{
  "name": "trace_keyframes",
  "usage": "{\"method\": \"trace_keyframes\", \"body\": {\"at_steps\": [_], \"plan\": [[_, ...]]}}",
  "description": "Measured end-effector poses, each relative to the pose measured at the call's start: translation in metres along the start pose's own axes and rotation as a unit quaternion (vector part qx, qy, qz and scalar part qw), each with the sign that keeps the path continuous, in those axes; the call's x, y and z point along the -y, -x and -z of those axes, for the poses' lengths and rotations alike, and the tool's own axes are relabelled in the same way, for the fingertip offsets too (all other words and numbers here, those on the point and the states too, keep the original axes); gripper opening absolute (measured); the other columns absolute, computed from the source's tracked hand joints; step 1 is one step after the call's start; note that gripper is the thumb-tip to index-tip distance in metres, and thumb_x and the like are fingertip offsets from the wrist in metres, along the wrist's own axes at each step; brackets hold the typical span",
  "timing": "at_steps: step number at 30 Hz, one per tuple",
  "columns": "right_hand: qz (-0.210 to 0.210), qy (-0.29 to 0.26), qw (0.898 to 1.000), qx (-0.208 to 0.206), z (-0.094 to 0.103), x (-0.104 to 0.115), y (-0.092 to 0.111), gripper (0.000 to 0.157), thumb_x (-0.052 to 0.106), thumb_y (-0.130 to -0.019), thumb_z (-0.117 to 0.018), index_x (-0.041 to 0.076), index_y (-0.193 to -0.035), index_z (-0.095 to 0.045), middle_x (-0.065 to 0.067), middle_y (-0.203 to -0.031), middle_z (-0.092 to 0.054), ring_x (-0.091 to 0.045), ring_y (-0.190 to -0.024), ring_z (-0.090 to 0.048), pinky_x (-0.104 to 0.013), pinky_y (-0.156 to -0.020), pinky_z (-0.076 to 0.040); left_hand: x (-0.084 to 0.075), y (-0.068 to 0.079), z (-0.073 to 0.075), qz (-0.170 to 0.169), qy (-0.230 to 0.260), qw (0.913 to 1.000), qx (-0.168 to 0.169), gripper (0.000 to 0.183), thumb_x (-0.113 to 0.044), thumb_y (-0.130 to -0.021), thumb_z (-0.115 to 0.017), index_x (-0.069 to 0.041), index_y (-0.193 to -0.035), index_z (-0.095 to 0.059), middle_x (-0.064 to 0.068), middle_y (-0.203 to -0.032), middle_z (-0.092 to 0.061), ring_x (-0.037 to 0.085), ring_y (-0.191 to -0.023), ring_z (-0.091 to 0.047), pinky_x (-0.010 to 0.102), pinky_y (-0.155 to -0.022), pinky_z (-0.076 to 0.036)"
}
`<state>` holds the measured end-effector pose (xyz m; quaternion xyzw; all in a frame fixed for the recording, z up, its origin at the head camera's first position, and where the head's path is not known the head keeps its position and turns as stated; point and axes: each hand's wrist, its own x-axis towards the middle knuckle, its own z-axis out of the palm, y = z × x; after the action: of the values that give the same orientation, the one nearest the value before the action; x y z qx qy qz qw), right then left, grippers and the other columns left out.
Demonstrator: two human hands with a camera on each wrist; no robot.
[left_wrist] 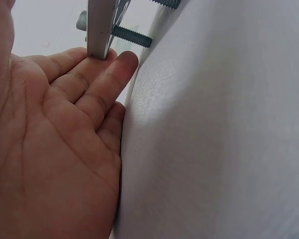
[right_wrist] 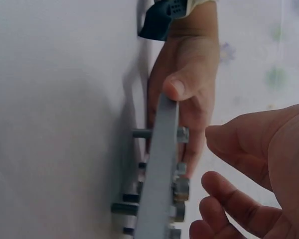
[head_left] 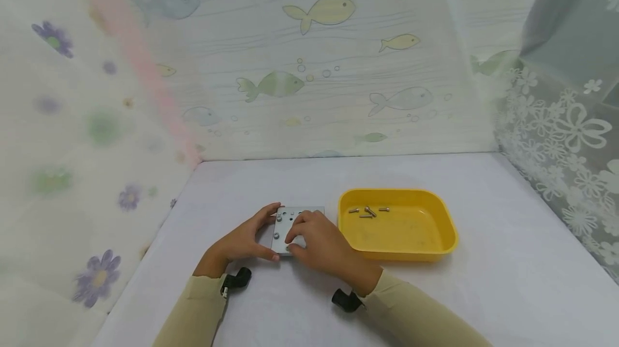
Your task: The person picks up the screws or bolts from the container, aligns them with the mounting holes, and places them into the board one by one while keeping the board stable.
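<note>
A flat metal plate (head_left: 285, 228) with holes and several socket-head screws is held over the white table by my left hand (head_left: 245, 239). In the right wrist view the left thumb (right_wrist: 175, 88) presses one edge of the plate (right_wrist: 157, 169). Fingers of that hand (left_wrist: 109, 82) reach its far side in the left wrist view. Threaded shanks, such as one screw (left_wrist: 132, 36), stick out below the plate. My right hand (head_left: 323, 242) hovers over the plate, thumb and loosely bent fingers apart, with a small gap to a screw head (right_wrist: 183, 134); nothing shows between them.
Right of the plate stands a yellow tray (head_left: 401, 255) with several loose screws (head_left: 369, 211) near its back left. A patterned curtain (head_left: 338, 67) closes off the back, and more fabric hangs along both sides. A small black wrist camera (head_left: 345, 301) sits at the right cuff.
</note>
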<state>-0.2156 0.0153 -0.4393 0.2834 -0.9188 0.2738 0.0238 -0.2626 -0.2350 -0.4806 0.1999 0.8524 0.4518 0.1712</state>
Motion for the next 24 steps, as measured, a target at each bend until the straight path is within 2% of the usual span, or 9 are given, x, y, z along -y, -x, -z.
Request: {"method": "trace_keyframes", "body": {"at_steps": [9, 13, 20, 24], "plan": [[0.007, -0.013, 1.0, -0.005, 0.021, -0.001, -0.003, 0.009, 0.029, -0.093, -0.077, 0.027, -0.1, -0.082, 0.01, -0.111, -0.065, -0.013, -0.106, -0.056, -0.031, -0.092, -0.053, 0.002, 0.001, 0.001, 0.004, -0.012, 0.9999, -0.006, 0.128, -0.034, -0.063, -0.099, -0.03, -0.165, -0.022, 0.0, -0.158, -0.049, 0.024, -0.155, -0.03, 0.065, -0.125, -0.01], [0.013, -0.03, 0.999, -0.002, 0.028, -0.003, -0.003, 0.009, 0.028, -0.093, -0.078, 0.025, -0.1, -0.082, 0.01, -0.112, -0.065, -0.012, -0.107, -0.057, -0.032, -0.095, -0.053, 0.002, 0.001, 0.001, 0.002, -0.014, 0.9999, -0.007, 0.128, -0.035, -0.063, -0.099, -0.03, -0.165, -0.022, -0.001, -0.158, -0.049, 0.024, -0.156, -0.029, 0.065, -0.125, -0.01], [-0.012, -0.035, 0.999, 0.007, 0.041, -0.013, -0.002, 0.01, 0.032, -0.093, -0.078, 0.028, -0.101, -0.081, 0.013, -0.111, -0.064, -0.011, -0.11, -0.056, -0.035, -0.1, -0.051, 0.001, 0.0, 0.0, -0.002, -0.007, 1.0, -0.004, 0.129, -0.034, -0.063, -0.1, -0.03, -0.165, -0.021, 0.0, -0.157, -0.049, 0.024, -0.155, -0.029, 0.063, -0.126, -0.01], [-0.021, -0.052, 0.998, 0.016, 0.05, -0.019, -0.003, 0.011, 0.031, -0.093, -0.078, 0.026, -0.102, -0.081, 0.013, -0.11, -0.065, -0.016, -0.11, -0.06, -0.037, -0.1, -0.051, 0.001, 0.0, 0.0, 0.005, -0.014, 0.9999, -0.007, 0.131, -0.036, -0.061, -0.101, -0.03, -0.165, -0.022, 0.0, -0.158, -0.049, 0.024, -0.156, -0.027, 0.062, -0.126, -0.009]]}}
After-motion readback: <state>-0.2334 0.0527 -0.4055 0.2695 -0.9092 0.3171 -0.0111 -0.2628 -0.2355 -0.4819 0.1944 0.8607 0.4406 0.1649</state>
